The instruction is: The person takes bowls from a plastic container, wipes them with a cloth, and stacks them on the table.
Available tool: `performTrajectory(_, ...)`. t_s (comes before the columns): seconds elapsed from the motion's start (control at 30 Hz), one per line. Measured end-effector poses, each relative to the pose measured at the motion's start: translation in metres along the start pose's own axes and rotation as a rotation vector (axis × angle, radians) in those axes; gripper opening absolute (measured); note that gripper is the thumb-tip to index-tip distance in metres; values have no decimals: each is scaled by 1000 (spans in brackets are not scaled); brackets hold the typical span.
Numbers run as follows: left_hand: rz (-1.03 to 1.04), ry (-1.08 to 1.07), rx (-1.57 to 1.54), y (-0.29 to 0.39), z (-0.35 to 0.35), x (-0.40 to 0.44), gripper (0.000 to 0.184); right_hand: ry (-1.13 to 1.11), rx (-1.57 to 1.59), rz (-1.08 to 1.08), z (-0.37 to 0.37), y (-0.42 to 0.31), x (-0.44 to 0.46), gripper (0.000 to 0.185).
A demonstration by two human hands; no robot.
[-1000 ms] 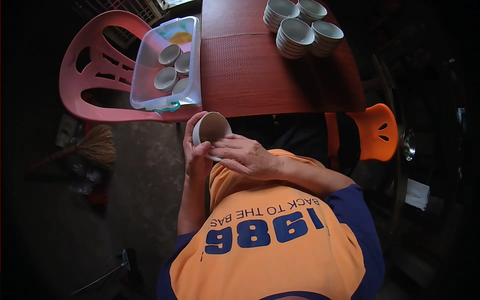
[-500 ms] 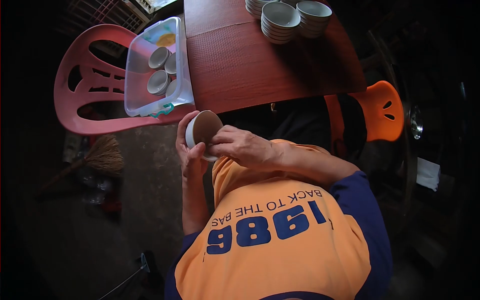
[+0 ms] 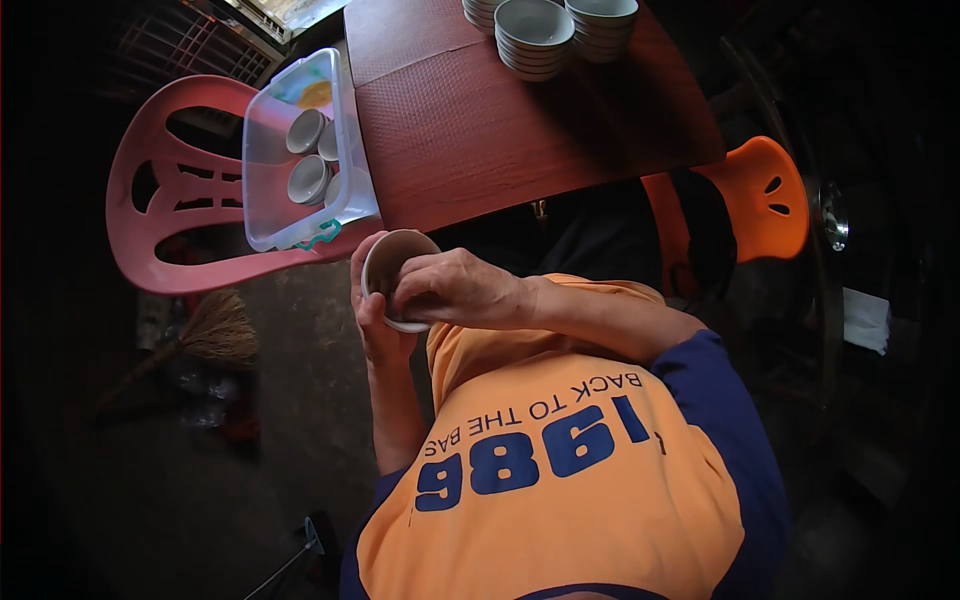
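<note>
A white bowl (image 3: 397,262) is tilted in front of my body, with its opening toward the right. My left hand (image 3: 374,318) grips it from outside, thumb at the rim and fingers behind the wall. My right hand (image 3: 462,287) reaches over the rim, its bent fingers inside the bowl; whether they pinch anything is hidden. Stacks of similar bowls (image 3: 535,30) stand at the far side of the red table (image 3: 520,120). More bowls (image 3: 308,180) lie in a clear plastic box (image 3: 262,190) to the left of the table.
A pink chair (image 3: 130,220) is under and behind the box. An orange stool (image 3: 765,215) stands right of the table. A straw broom (image 3: 220,330) lies at the left on the dark floor. A white cloth or paper (image 3: 866,320) is at the far right.
My right hand has moved deeper into the bowl, its fingers now more bent. The bowl remains in my left hand. The view has shifted, with the table and its stacks higher in it.
</note>
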State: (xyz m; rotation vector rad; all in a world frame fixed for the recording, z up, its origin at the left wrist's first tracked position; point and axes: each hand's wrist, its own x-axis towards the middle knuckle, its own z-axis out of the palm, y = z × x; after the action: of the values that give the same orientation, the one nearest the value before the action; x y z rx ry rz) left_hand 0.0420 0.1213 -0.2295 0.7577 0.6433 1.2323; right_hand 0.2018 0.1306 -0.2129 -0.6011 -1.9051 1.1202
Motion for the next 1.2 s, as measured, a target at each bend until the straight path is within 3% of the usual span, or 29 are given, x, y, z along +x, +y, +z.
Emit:
performTrajectory(0.07,-17,-4,-25,-1,2,1,72,59,-16,-52,5,3,4,22)
performTrajectory(0.13,7,14,62,0,11,3,72,242,-472,-243,9,12,8,15)
performTrajectory(0.2,26,17,70,1,9,5,72,232,-577,-281,9,18,4,17)
performTrajectory(0.3,73,22,197,0,0,6,72,-111,-207,209,1,4,0,24)
performTrajectory(0.33,119,-12,201,-1,2,5,71,-109,-207,207,-2,-3,2,24)
performTrajectory(0.4,164,-45,205,0,1,4,70,48,471,409,-4,-14,5,29)
performTrajectory(0.43,143,-26,188,1,0,4,70,71,510,373,-7,-22,7,33)
performTrajectory(0.53,86,25,137,8,-3,7,68,31,45,2,12,-1,-8,39)
performTrajectory(0.57,61,41,120,10,-4,7,68,32,45,3,12,5,-13,39)
performTrajectory(0.63,18,77,80,12,-6,6,66,-97,-434,-198,4,13,-23,39)
performTrajectory(0.67,-24,211,88,10,-10,2,62,-76,-595,-265,-4,13,-25,38)
performTrajectory(0.77,-86,259,9,11,-7,5,59,-29,-680,-254,-9,19,-25,36)
performTrajectory(0.87,90,196,168,7,3,8,55,54,-265,-200,13,5,-21,43)
performTrajectory(1.0,121,181,86,9,7,5,51,65,-240,-210,13,1,-18,40)
performTrajectory(1.07,-154,169,4,19,0,6,53,-45,-646,-288,1,10,-23,37)
performTrajectory(1.1,-143,167,-2,23,-1,7,53,-51,-669,-324,-4,15,-24,33)
performTrajectory(1.17,-364,36,-90,30,0,9,58,-40,-673,-319,-5,18,-27,32)
performTrajectory(1.2,-329,3,-194,30,-1,11,65,-16,-671,-303,-3,20,-28,32)
